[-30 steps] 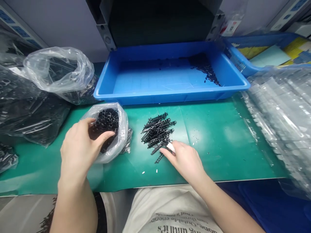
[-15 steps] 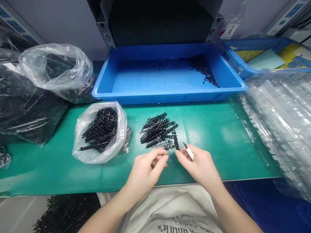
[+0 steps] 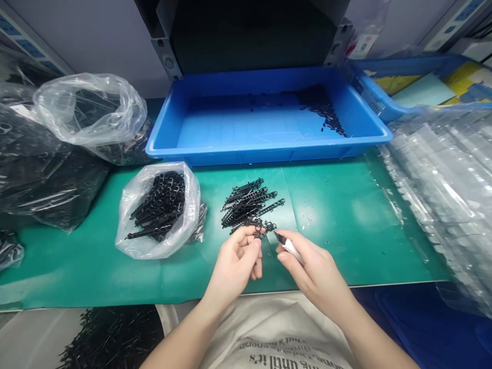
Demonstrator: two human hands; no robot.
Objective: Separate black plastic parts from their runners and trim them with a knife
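On the green mat lies a loose pile of black plastic strips [image 3: 246,202], just beyond my hands. My left hand [image 3: 240,256] is closed, its thumb and fingers pinching a small black plastic part [image 3: 261,230] at the near edge of the pile. In my right hand [image 3: 307,259] is a white-handled knife [image 3: 291,248], gripped between thumb and fingers, its dark tip pointing left toward the black part. The tip is apart from my left fingers. An open clear bag [image 3: 123,225] full of similar black strips stands left of the pile.
A blue tray [image 3: 246,154] with small black bits stands at the back. Large plastic bags [image 3: 49,174] crowd the left. Stacked clear trays [image 3: 446,179] and a blue basket [image 3: 388,110] stand at the right. Black pieces [image 3: 115,341] fill a container below the table edge.
My left hand has taken hold of a black part. The strip that stood near my right fingertips has left its place. The knife now points left, toward my left hand.
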